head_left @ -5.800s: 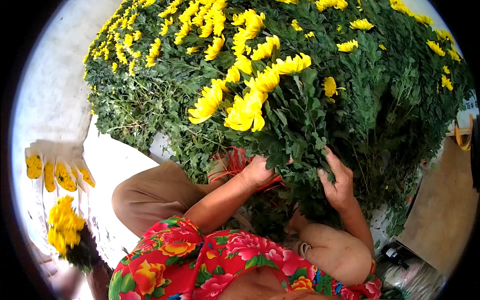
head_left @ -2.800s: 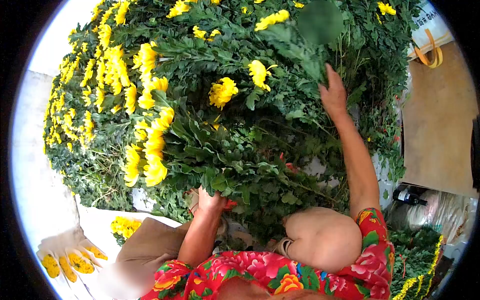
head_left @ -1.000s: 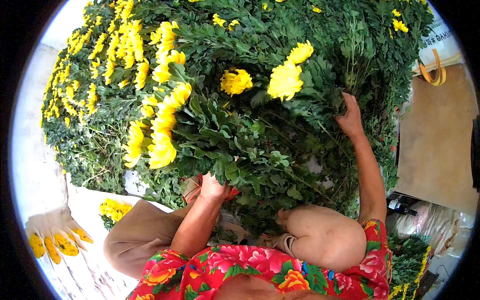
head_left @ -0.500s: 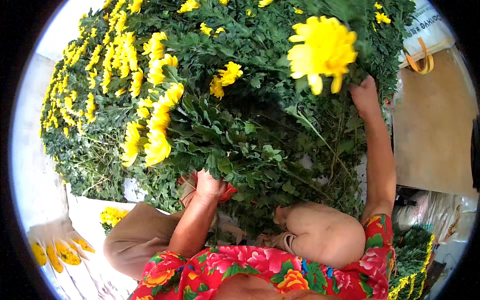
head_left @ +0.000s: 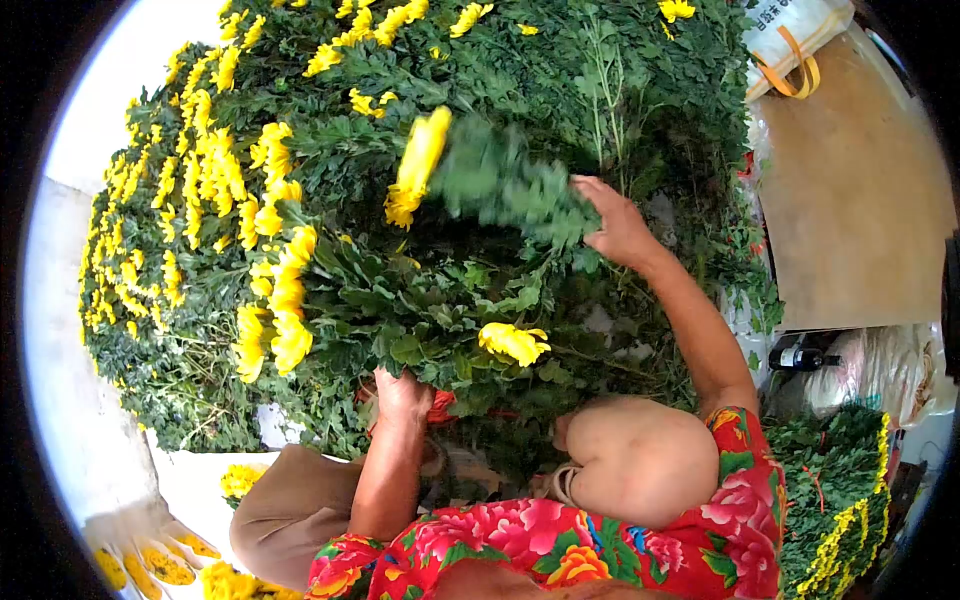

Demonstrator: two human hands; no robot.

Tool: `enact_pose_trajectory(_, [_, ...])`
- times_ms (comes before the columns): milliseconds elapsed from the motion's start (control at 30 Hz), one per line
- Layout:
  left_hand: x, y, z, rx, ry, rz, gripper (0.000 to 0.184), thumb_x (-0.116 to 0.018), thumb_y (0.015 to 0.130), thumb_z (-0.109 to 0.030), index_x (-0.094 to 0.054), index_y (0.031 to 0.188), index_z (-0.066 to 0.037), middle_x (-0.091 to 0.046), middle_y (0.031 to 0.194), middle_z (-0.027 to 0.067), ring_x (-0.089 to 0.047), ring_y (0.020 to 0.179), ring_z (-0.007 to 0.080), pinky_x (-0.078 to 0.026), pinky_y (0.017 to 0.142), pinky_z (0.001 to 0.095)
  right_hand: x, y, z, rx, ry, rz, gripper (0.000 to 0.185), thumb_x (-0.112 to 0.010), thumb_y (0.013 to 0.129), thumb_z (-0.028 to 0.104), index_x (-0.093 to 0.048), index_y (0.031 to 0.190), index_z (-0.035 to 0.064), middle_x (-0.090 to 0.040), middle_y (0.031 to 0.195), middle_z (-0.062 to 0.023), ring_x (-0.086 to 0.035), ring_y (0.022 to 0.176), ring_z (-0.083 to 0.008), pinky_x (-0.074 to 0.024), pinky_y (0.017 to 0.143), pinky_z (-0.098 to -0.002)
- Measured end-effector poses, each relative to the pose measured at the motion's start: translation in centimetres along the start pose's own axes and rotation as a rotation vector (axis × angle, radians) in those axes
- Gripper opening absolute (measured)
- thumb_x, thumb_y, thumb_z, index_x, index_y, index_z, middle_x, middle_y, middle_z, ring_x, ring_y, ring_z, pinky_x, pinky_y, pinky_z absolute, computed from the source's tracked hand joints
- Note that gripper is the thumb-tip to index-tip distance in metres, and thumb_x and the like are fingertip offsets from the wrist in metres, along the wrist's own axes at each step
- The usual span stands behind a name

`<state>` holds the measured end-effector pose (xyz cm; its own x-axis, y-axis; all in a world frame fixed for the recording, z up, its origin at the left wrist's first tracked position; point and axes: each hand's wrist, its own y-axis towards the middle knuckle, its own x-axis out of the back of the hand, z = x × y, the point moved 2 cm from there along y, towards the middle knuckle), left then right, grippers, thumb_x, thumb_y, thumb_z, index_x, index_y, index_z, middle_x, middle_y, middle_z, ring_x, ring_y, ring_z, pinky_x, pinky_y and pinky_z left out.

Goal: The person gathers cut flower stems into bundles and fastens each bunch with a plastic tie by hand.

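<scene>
My left hand is closed round the lower stems of a bunch of yellow chrysanthemums, whose flower heads point left; leaves hide the fingertips. To the upper right, my right hand has its thumb and fingers round the stem end of a blurred leafy flower stem with a yellow head at its left end. A single yellow flower lies over the leaves between my hands. Red string shows beside my left hand.
A large heap of chrysanthemums fills the space ahead. On the right are cardboard, a bag with an orange handle, a dark bottle and more bundled flowers. Wrapped yellow flowers lie at lower left.
My right hand has moved left and toward me, swinging the flower stem leftward. A single flower now lies near my left hand, which still grips the bunch. The camera view has shifted.
</scene>
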<state>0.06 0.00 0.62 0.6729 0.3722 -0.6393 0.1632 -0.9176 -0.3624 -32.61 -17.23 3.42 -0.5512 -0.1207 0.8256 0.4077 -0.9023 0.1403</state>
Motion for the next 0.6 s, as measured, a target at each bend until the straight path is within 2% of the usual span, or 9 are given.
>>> enact_pose_trajectory(100, [0.0, 0.3, 0.5, 0.017, -0.109, 0.054, 0.033, -0.056, 0.094, -0.029, -0.057, 0.12, -0.009, -0.062, 0.117, 0.0082, -0.06, 0.106, 0.0266, -0.048, 0.095, 0.0443, -3.2, 0.0, -0.8, 0.003, -0.196, 0.148, 0.076, -0.068, 0.067, -0.005, -0.046, 0.139, 0.0053, -0.046, 0.143, -0.0163, -0.036, 0.137, -0.0356, -0.0406, 0.107, -0.0437])
enact_pose_trajectory(167, [0.1, 0.4, 0.4, 0.006, -0.015, 0.034, 0.033, -0.054, 0.095, -0.029, -0.057, 0.121, -0.009, -0.062, 0.118, 0.0085, -0.06, 0.107, 0.0269, -0.048, 0.095, 0.0448, -4.2, -0.1, -0.5, -0.06, -0.176, 0.124, 0.068, -0.068, 0.064, -0.004, -0.054, 0.13, 0.0025, -0.049, 0.14, -0.017, -0.042, 0.133, -0.0354, -0.0385, 0.107, -0.0436])
enact_pose_trajectory(233, [0.5, 0.5, 0.3, -0.005, -0.047, 0.104, 0.035, -0.053, 0.095, -0.031, -0.057, 0.121, -0.008, -0.062, 0.117, 0.0086, -0.06, 0.106, 0.0271, -0.048, 0.095, 0.0445, -2.3, 0.7, -1.6, -0.084, -0.144, -0.048, 0.066, -0.068, 0.062, -0.005, -0.056, 0.126, 0.0051, -0.057, 0.128, -0.0153, -0.051, 0.123, -0.0355, -0.0452, 0.1, -0.0425])
enact_pose_trajectory(267, [0.7, 0.5, 0.1, -0.02, -0.026, 0.037, 0.041, -0.062, 0.088, -0.032, -0.057, 0.121, -0.009, -0.062, 0.118, 0.0084, -0.059, 0.107, 0.0292, -0.048, 0.095, 0.0472, -1.1, 0.5, -4.0, 0.077, 0.045, -0.343, 0.062, -0.067, 0.061, -0.007, -0.059, 0.121, 0.0048, -0.06, 0.121, -0.0157, -0.056, 0.116, -0.0344, -0.0473, 0.096, -0.0426])
enact_pose_trajectory(300, [0.9, 0.4, -0.1, -0.036, -0.008, -0.03, 0.049, -0.07, 0.081, -0.032, -0.058, 0.121, -0.009, -0.062, 0.118, 0.0082, -0.059, 0.107, 0.0313, -0.047, 0.095, 0.0499, 2.2, 1.2, -3.8, -0.093, -0.068, -0.377, 0.055, -0.066, 0.066, -0.006, -0.06, 0.12, 0.0044, -0.063, 0.117, -0.0159, -0.06, 0.111, -0.032, -0.0485, 0.094, -0.0403])
enact_pose_trajectory(367, [1.2, 0.4, -1.1, -0.04, -0.029, -0.025, 0.048, -0.069, 0.081, -0.031, -0.057, 0.122, -0.009, -0.062, 0.119, 0.0082, -0.058, 0.109, 0.031, -0.047, 0.095, 0.0502, 9.2, 1.5, -3.5, -0.203, 0.212, -0.504, 0.045, -0.069, 0.073, 0.005, -0.061, 0.117, 0.0028, -0.067, 0.11, -0.0129, -0.063, 0.105, -0.0246, -0.0482, 0.092, -0.0368])
enact_pose_trajectory(433, [-0.3, -0.5, -2.6, -0.049, -0.038, -0.001, 0.037, -0.055, 0.094, -0.034, -0.058, 0.12, -0.008, -0.062, 0.115, 0.0076, -0.059, 0.105, 0.0268, -0.049, 0.093, 0.0447, 16.8, 0.6, -3.7, -0.494, 0.246, -0.691, 0.048, -0.076, 0.077, 0.025, -0.061, 0.114, -0.0012, -0.069, 0.105, -0.0121, -0.063, 0.098, -0.0215, -0.048, 0.089, -0.0361])
enact_pose_trajectory(533, [0.7, 0.1, -2.9, -0.04, -0.059, -0.015, 0.035, -0.058, 0.092, -0.031, -0.058, 0.118, -0.007, -0.063, 0.114, 0.0074, -0.059, 0.104, 0.0263, -0.049, 0.092, 0.0442, 28.0, -4.1, -2.6, -0.457, 0.609, -0.856, 0.046, -0.069, 0.086, 0.03, -0.059, 0.119, -0.0006, -0.064, 0.111, -0.0105, -0.059, 0.096, -0.0218, -0.0496, 0.084, -0.0443])
enact_pose_trajectory(600, [0.1, -0.2, -3.2, -0.034, -0.106, 0.007, 0.032, -0.061, 0.09, -0.026, -0.059, 0.115, -0.007, -0.063, 0.109, 0.007, -0.06, 0.101, 0.0249, -0.05, 0.09, 0.0431, 34.6, -7.8, -0.2, -0.419, 0.637, -1.002, 0.041, -0.063, 0.091, 0.028, -0.058, 0.122, 0.0022, -0.062, 0.116, -0.0083, -0.059, 0.097, -0.02, -0.0519, 0.081, -0.0404])
